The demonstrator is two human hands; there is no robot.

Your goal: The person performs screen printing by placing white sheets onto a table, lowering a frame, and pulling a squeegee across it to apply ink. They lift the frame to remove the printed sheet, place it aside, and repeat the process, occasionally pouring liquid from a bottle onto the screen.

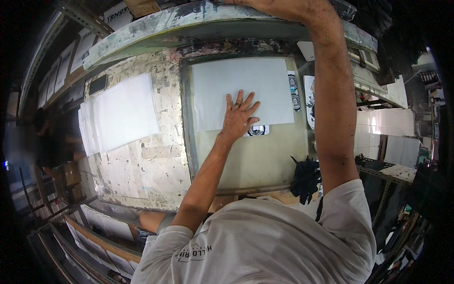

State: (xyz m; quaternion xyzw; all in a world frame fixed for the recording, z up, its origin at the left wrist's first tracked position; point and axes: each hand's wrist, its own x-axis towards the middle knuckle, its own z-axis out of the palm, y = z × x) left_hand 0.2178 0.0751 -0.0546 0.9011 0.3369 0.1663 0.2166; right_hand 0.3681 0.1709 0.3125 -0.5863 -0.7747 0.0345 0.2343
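My left hand (240,113) lies flat with fingers spread on a large white sheet (260,75). The sheet rests on a pale greenish glass-like panel (250,163) set in a dark-edged frame. Printed pieces with round black designs peek out from under it: one piece (257,130) below my hand, another strip (294,92) along its right edge. My right arm stretches to the far side, where my right hand (293,6) is at a thick paint-stained beam (156,26). The picture's top edge cuts that hand off, so its fingers barely show.
A stack of white sheets (124,116) lies on the worn, paint-flecked tabletop (163,184), with a dark phone-like slab (98,84) by its corner. A black rag (305,179) hangs at the panel's right front corner. Shelves (101,236) stand at lower left. Another person (54,142) is at the far left.
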